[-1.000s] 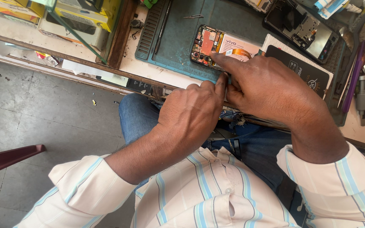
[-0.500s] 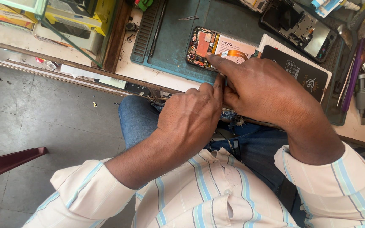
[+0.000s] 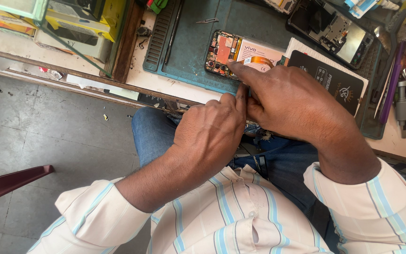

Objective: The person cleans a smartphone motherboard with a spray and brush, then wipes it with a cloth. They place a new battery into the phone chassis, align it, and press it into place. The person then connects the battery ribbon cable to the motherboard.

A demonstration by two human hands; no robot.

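The right hand (image 3: 287,101) reaches over the near edge of the workbench (image 3: 165,87) and presses its forefinger down on the opened phone (image 3: 233,54), likely to keep the phone from sliding while the inside is worked on. The left hand (image 3: 212,134) is curled loosely beside it, its fingertips pinched against the right hand's fingers just short of the phone; whether it holds a small tool or part there I cannot tell, since the fingers hide the spot. The phone lies back-side up with its cover off, circuit board and battery exposed, on the near part of a green work mat (image 3: 198,42), which gives a flat, soft bed for small parts. A black flat box (image 3: 334,82) sits just beside the phone toward the right edge of the bench, half under the right wrist. A second opened phone (image 3: 332,30) lies at the far edge. Screwdrivers and tools (image 3: 402,80) stand ranked along the right edge, within easy reach.
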